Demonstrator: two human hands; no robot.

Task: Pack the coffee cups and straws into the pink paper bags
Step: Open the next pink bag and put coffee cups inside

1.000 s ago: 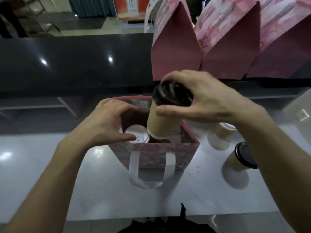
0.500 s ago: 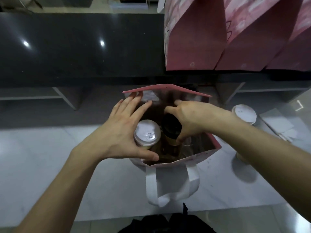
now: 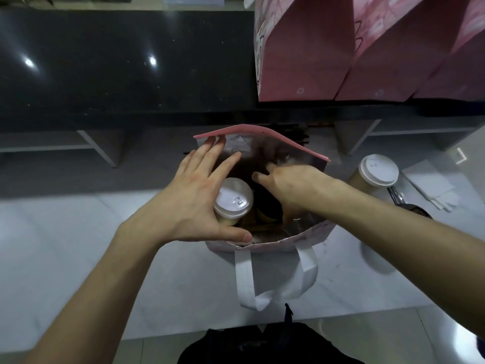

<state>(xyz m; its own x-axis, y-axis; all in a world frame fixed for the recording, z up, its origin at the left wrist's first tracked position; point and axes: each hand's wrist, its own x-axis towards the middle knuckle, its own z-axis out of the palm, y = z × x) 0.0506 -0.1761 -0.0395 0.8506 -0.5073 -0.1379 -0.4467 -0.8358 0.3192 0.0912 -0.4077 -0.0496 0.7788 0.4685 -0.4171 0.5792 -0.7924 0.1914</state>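
Inside the open pink bag (image 3: pixel 309 239) on the pale surface (image 3: pixel 78 232), my right hand (image 3: pixel 294 187) grips the dark-lidded cup (image 3: pixel 267 208) while my left hand (image 3: pixel 194 200), fingers spread, rests beside the white-lidded cup (image 3: pixel 233 199); another cup (image 3: pixel 375 172) stands outside, right.

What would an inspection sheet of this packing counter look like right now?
Surface: pale glossy counter.
Job's things: open pink bag holds a white-lidded cup and a black-lidded cup; another white-lidded cup stands outside.
Clutter: white napkins.
Hands: left hand spread, holding the bag open; right hand inside on the black-lidded cup.
Cables: nothing seen.
Surroundings: more pink bags on a dark shelf.
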